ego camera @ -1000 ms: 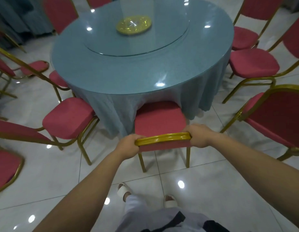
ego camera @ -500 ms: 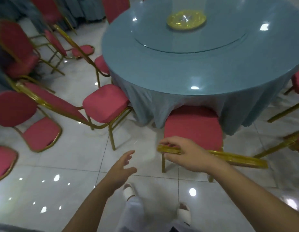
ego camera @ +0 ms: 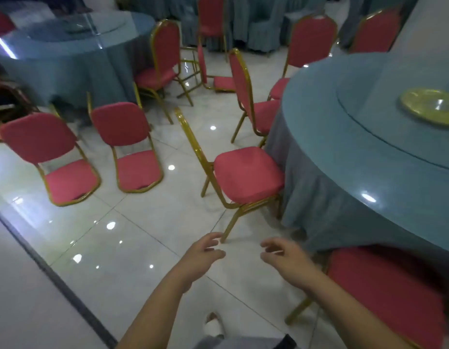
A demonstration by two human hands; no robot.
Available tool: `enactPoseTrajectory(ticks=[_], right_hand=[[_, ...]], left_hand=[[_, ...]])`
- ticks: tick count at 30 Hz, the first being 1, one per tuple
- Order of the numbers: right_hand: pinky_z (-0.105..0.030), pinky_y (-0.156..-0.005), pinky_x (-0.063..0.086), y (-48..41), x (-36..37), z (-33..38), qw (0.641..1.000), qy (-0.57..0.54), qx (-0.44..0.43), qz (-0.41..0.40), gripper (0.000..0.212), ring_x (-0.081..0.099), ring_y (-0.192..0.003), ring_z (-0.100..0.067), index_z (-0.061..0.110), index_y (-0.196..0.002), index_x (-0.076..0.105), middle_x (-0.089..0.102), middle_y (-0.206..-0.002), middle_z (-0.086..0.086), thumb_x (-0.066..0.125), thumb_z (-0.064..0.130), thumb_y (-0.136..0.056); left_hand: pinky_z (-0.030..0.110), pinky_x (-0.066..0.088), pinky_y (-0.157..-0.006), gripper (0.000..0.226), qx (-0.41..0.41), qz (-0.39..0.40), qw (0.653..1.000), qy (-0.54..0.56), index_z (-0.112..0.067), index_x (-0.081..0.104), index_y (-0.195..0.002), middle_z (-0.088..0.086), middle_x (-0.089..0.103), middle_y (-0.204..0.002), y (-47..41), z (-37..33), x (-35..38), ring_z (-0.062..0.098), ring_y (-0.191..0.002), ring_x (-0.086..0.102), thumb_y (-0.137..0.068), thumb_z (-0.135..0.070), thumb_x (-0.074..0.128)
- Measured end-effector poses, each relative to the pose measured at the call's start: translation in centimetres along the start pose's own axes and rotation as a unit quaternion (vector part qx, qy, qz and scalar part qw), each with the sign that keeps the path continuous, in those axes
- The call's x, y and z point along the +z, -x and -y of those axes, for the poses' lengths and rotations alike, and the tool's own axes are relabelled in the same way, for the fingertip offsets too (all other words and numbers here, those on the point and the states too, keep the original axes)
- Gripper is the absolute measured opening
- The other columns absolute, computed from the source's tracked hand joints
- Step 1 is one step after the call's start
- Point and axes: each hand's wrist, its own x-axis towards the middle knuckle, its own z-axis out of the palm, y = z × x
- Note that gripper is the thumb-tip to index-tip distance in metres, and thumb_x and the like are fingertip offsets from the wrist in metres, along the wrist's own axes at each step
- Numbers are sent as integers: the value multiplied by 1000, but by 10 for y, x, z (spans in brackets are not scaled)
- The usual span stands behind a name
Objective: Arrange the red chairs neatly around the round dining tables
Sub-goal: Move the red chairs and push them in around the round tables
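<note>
In the head view, the left grip (ego camera: 200,255) and the right grip (ego camera: 286,258) are hovering side by side above the glossy white floor (ego camera: 117,235). Both are showing fingers spread and loosely curled, holding nothing and touching nothing.

Just ahead of them the nearest red chair (ego camera: 246,177) is standing with its seat facing the round counter (ego camera: 344,152). The seat's edge is sitting right at the hanging blue cloth, and the gold back frame is leaning away to the left. At the lower right, the tucked chair (ego camera: 384,293) is sitting with the front of its seat under the cloth's hem, beside the right forearm. Farther along the rim, a third chair (ego camera: 246,96) is standing with its seat against the cloth, and a tall-backed chair (ego camera: 311,39) is standing behind it.

On the counter, a yellow dish (ego camera: 432,107) is resting on a glass turntable (ego camera: 369,112).

To the left, two loose chairs (ego camera: 128,147) are standing side by side on open floor, apart from both counters. Behind them, a far counter (ego camera: 67,59) under blue cloth is carrying its own turntable, with another chair (ego camera: 163,59) close by its edge.

A foot in a white slipper (ego camera: 214,326) is showing between the forearms.
</note>
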Motion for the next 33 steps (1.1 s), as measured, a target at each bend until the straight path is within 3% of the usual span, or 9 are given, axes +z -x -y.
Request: enactPoseTrajectory(ticks=[5, 12, 17, 23, 27, 33], right_hand=[[-23, -74, 47, -54, 49, 77, 999, -28, -29, 19, 15, 59, -99, -5, 36, -104, 66, 63, -109, 11, 66, 30, -90], [-21, -73, 45, -117, 103, 120, 995, 24, -23, 93, 17, 59, -100, -3, 37, -106, 65, 65, -109, 13, 68, 32, -90], [-25, -75, 45, -194, 142, 163, 990, 52, -26, 132, 20, 57, -101, -4, 34, -111, 64, 62, -111, 12, 66, 29, -92], [-10, -57, 46, -311, 196, 248, 975, 44, -62, 207, 26, 60, -96, -3, 30, -118, 61, 58, -115, 8, 65, 28, -92], [-23, -78, 47, -385, 224, 309, 968, 55, -111, 218, 27, 58, -106, -7, 32, -117, 62, 59, -114, 12, 67, 32, -90], [-28, -80, 47, -470, 263, 359, 964, 60, -96, 239, 25, 58, -107, -10, 33, -114, 62, 59, -115, 10, 65, 34, -89]], left_hand=[[29, 43, -88, 45, 12, -88, 995, 41, -46, 53, -126, -8, 48, -134, -17, 14, -86, 13, -125, 44, -88, -27, 66], [23, 47, -77, 45, -23, -136, 984, 111, -43, 54, -127, -8, 51, -130, -40, 43, -150, 13, -121, 49, -86, -28, 66], [26, 44, -84, 47, -50, -196, 971, 128, -39, 52, -130, -6, 53, -128, -68, 54, -211, 13, -117, 53, -87, -24, 65], [29, 43, -88, 48, -85, -249, 960, 94, -42, 48, -131, -5, 50, -132, -119, 39, -305, 15, -120, 47, -89, -26, 65], [26, 40, -89, 54, -112, -271, 956, 19, -46, 43, -136, -6, 46, -139, -152, 18, -370, 11, -118, 44, -89, -32, 65], [25, 40, -86, 56, -120, -317, 941, 0, -47, 40, -137, -6, 43, -142, -212, -7, -440, 7, -113, 42, -89, -34, 64]])
